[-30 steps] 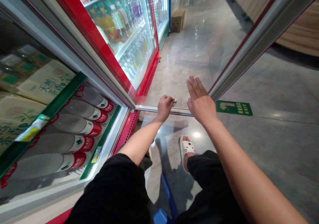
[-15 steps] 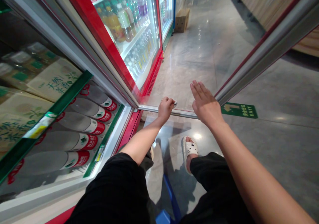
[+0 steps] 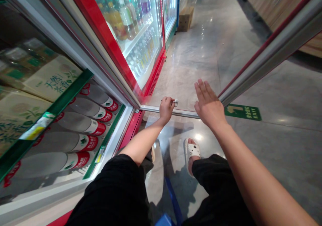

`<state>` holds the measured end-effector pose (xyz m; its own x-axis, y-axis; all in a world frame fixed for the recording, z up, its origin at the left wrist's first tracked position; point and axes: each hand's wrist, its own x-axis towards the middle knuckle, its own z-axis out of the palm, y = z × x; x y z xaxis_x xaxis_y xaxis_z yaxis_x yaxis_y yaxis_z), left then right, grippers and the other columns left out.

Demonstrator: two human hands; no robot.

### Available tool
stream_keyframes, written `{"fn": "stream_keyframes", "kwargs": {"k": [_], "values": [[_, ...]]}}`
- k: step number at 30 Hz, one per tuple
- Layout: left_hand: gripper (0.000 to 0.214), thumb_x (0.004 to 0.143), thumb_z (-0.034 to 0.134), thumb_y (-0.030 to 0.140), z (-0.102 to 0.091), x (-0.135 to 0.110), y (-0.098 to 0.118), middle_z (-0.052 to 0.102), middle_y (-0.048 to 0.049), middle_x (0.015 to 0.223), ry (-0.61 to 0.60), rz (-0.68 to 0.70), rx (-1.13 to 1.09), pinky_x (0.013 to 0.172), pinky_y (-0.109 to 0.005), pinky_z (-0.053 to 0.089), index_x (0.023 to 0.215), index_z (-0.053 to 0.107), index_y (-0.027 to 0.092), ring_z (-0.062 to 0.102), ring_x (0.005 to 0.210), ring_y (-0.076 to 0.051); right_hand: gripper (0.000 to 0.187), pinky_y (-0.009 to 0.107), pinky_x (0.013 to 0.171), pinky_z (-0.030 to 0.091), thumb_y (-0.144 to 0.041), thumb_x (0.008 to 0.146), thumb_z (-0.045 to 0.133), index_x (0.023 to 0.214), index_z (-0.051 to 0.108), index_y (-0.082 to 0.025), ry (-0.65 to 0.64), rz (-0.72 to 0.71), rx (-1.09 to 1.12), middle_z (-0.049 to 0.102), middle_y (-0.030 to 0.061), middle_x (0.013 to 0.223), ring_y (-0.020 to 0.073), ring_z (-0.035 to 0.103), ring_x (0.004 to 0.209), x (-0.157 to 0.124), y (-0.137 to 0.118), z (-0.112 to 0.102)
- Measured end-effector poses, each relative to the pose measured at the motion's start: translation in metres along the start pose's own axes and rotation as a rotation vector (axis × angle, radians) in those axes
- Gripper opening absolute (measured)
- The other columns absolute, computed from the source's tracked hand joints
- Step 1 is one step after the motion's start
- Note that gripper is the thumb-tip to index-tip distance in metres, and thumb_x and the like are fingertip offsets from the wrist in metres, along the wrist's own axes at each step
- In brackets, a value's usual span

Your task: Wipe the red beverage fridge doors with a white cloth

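A glass door (image 3: 206, 61) in a grey metal frame stands open in front of me. Low on it, close above the bottom rail (image 3: 186, 114), my left hand (image 3: 166, 110) is closed in a pinch. A small crumpled whitish scrap (image 3: 176, 102) sticks out from its fingertips; its exact kind is too small to tell. My right hand (image 3: 210, 108) lies flat on the glass near the lower corner, fingers stretched out, holding nothing.
On my left, the fridge's shelves hold large bottles with red labels (image 3: 87, 142) and cartons of tea bottles (image 3: 54, 80). Beyond the glass stand another red-framed fridge (image 3: 161, 65) and a cardboard box (image 3: 185, 19). A blue object (image 3: 164, 220) is between my legs.
My left hand has shifted slightly left along the lower glass, and more of the whitish scrap shows. My right hand remains spread on the door. The view has tilted a little.
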<state>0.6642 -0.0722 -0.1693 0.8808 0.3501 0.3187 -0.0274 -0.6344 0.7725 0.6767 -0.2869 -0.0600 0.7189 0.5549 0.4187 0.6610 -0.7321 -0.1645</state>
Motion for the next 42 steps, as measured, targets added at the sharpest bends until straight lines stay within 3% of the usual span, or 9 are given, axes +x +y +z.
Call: {"fn": "stream_keyframes", "kwargs": {"k": [5, 8, 13, 18, 22, 28, 31, 37, 42], "values": [[0.021, 0.09, 0.071, 0.004, -0.008, 0.009, -0.002, 0.065, -0.0035, 0.098, 0.119, -0.06, -0.049, 0.094, -0.033, 0.053, 0.092, 0.069, 0.025, 0.065, 0.098, -0.02, 0.082, 0.06, 0.133, 0.035, -0.007, 0.097, 0.048, 0.173, 0.019, -0.008, 0.024, 0.005, -0.036, 0.028, 0.0212, 0.179, 0.0358, 0.023, 0.168, 0.003, -0.006, 0.003], [0.021, 0.089, 0.068, 0.002, -0.009, 0.006, -0.009, 0.064, -0.0038, 0.094, 0.208, -0.152, -0.059, 0.094, -0.036, 0.052, 0.09, 0.067, 0.023, 0.064, 0.096, -0.021, 0.08, 0.059, 0.132, 0.036, -0.009, 0.097, 0.05, 0.172, 0.023, -0.006, 0.036, -0.014, -0.046, 0.034, 0.0238, 0.176, 0.0361, 0.029, 0.166, 0.003, -0.022, 0.007], [0.02, 0.084, 0.071, 0.004, 0.0, 0.003, -0.015, 0.065, -0.0031, 0.091, 0.271, -0.242, -0.091, 0.095, -0.036, 0.052, 0.086, 0.064, 0.023, 0.065, 0.096, -0.022, 0.082, 0.054, 0.131, 0.039, -0.006, 0.096, 0.047, 0.174, 0.021, -0.01, 0.002, -0.174, -0.002, 0.042, 0.0183, 0.174, 0.0306, 0.038, 0.163, 0.005, -0.047, 0.015], [0.017, 0.085, 0.072, 0.008, -0.018, 0.014, -0.025, 0.068, -0.0032, 0.095, 0.348, -0.301, -0.105, 0.099, -0.035, 0.052, 0.09, 0.065, 0.023, 0.066, 0.098, -0.021, 0.089, 0.056, 0.133, 0.037, -0.005, 0.093, 0.05, 0.175, 0.014, -0.009, 0.035, -0.13, 0.012, 0.033, 0.0201, 0.178, 0.0327, 0.027, 0.167, 0.012, -0.038, 0.021], [0.019, 0.083, 0.07, 0.007, -0.032, 0.019, -0.04, 0.069, -0.0023, 0.09, 0.422, -0.417, -0.09, 0.097, -0.036, 0.054, 0.087, 0.061, 0.024, 0.067, 0.093, -0.02, 0.096, 0.061, 0.132, 0.037, -0.007, 0.091, 0.053, 0.175, 0.006, -0.011, 0.029, -0.088, 0.007, 0.031, 0.0203, 0.179, 0.0369, 0.027, 0.167, 0.014, -0.031, 0.026], [0.026, 0.076, 0.078, 0.005, -0.027, 0.022, -0.043, 0.069, 0.0007, 0.081, 0.398, -0.461, -0.102, 0.091, -0.033, 0.054, 0.081, 0.061, 0.024, 0.07, 0.087, -0.019, 0.088, 0.063, 0.13, 0.04, -0.009, 0.092, 0.054, 0.172, 0.017, -0.002, 0.042, -0.067, -0.031, 0.035, 0.027, 0.175, 0.04, 0.029, 0.166, 0.014, -0.039, 0.028], [0.024, 0.078, 0.078, 0.006, -0.037, 0.03, -0.046, 0.071, 0.0006, 0.086, 0.417, -0.469, -0.106, 0.091, -0.031, 0.054, 0.085, 0.063, 0.024, 0.07, 0.089, -0.019, 0.087, 0.065, 0.127, 0.042, -0.009, 0.092, 0.054, 0.172, 0.018, -0.002, 0.044, -0.074, -0.041, 0.035, 0.0275, 0.175, 0.0424, 0.031, 0.164, 0.014, -0.04, 0.024], [0.02, 0.083, 0.074, 0.009, -0.054, 0.034, -0.066, 0.072, 0.0009, 0.089, 0.458, -0.552, -0.113, 0.091, -0.031, 0.054, 0.085, 0.06, 0.024, 0.071, 0.09, -0.018, 0.087, 0.062, 0.129, 0.043, -0.009, 0.096, 0.049, 0.175, 0.013, -0.012, 0.052, -0.189, 0.032, 0.043, 0.0197, 0.173, 0.0371, 0.037, 0.163, 0.018, -0.05, 0.019], [0.026, 0.077, 0.078, 0.007, -0.044, 0.029, -0.071, 0.067, 0.0044, 0.076, 0.413, -0.589, -0.149, 0.081, -0.029, 0.054, 0.078, 0.058, 0.024, 0.069, 0.077, -0.017, 0.088, 0.059, 0.133, 0.037, -0.008, 0.09, 0.055, 0.172, 0.024, -0.006, -0.026, -0.248, 0.05, 0.037, 0.022, 0.175, 0.0367, 0.031, 0.165, 0.03, -0.057, 0.034]]}}
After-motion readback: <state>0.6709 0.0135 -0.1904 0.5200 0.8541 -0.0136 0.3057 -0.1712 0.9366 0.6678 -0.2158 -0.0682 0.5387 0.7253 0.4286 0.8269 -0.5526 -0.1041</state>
